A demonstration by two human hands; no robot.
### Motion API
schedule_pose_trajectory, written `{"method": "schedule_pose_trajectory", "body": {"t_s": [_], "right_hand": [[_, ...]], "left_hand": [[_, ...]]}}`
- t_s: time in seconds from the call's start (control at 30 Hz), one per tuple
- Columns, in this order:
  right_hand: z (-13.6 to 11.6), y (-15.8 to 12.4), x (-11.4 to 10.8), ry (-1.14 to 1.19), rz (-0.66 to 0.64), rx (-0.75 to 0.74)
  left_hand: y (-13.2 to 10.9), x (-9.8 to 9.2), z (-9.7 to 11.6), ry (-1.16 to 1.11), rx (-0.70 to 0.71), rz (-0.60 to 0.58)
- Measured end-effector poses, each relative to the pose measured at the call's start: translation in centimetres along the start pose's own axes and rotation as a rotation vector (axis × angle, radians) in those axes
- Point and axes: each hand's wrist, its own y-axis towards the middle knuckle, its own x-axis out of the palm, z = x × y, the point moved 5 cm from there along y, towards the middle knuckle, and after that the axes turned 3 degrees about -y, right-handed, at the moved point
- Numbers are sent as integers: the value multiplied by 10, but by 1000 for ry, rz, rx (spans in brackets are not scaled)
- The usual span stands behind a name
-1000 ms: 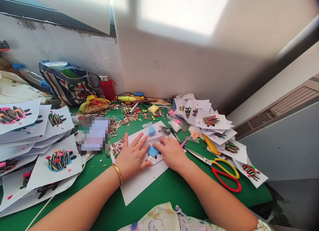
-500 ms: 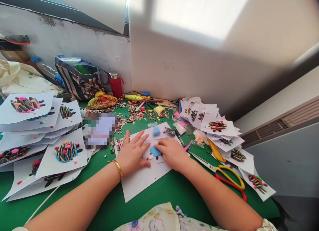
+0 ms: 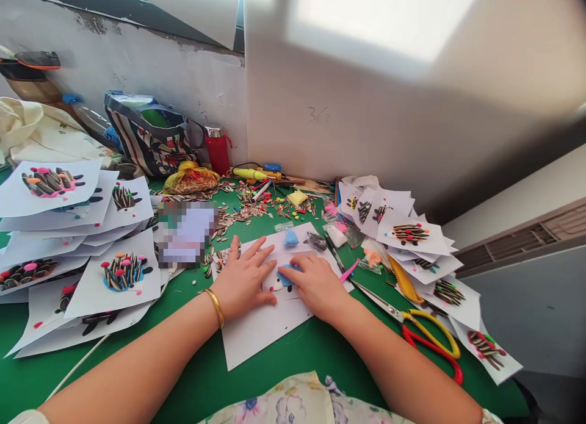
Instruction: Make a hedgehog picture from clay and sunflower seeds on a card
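Note:
My left hand (image 3: 245,277) lies flat with fingers spread on the left part of a white sheet of paper (image 3: 249,341). My right hand (image 3: 315,283) rests on the paper's right side, its fingertips pressing on a flat patch of blue modelling clay (image 3: 286,276); its thumb is mostly out of sight. Dark and red dots show beside the patch. Above the hands, a lump of blue clay (image 3: 290,238) sits on its wrapper, near a small bag of dark pieces (image 3: 315,241). Sunflower seeds (image 3: 220,260) lie by my left fingertips.
Stacks of seed-decorated sheets stand left (image 3: 116,274) and right (image 3: 407,232). Scissors (image 3: 412,326) with red and yellow handles lie beside my right forearm. A phone (image 3: 187,232), striped bag (image 3: 146,134), red flask (image 3: 217,152) and scattered seeds (image 3: 242,213) occupy the table's back left.
The view has shifted slightly, so surroundings sit a little differently in frame. My right fingers now cover more of the blue clay patch. My left hand stays flat on the paper.

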Motion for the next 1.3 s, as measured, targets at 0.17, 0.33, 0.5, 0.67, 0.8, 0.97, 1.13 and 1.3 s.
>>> {"method": "schedule_pose_trajectory", "body": {"t_s": [0.17, 0.33, 0.5, 0.67, 0.8, 0.97, 1.13, 1.3], "right_hand": [[-4, -4, 1, -16, 19, -41], [-5, -5, -2, -23, 86, -48], [-5, -5, -2, -2, 91, -56], [-3, -5, -3, 27, 102, -36], [-3, -3, 1, 37, 79, -39], [1, -1, 3, 65, 83, -10], [6, 0, 4, 100, 54, 18], [23, -3, 0, 181, 80, 66]], "left_hand": [[-1, 1, -1, 12, -3, -20], [-1, 1, 0, 14, -11, -41], [0, 1, 0, 8, -12, -59], [0, 2, -1, 9, -17, -77], [0, 2, -1, 2, -17, -81], [0, 3, -2, -12, -18, -71], [0, 3, -3, -23, -19, -72], [1, -2, 2, -39, 8, -65]]}}
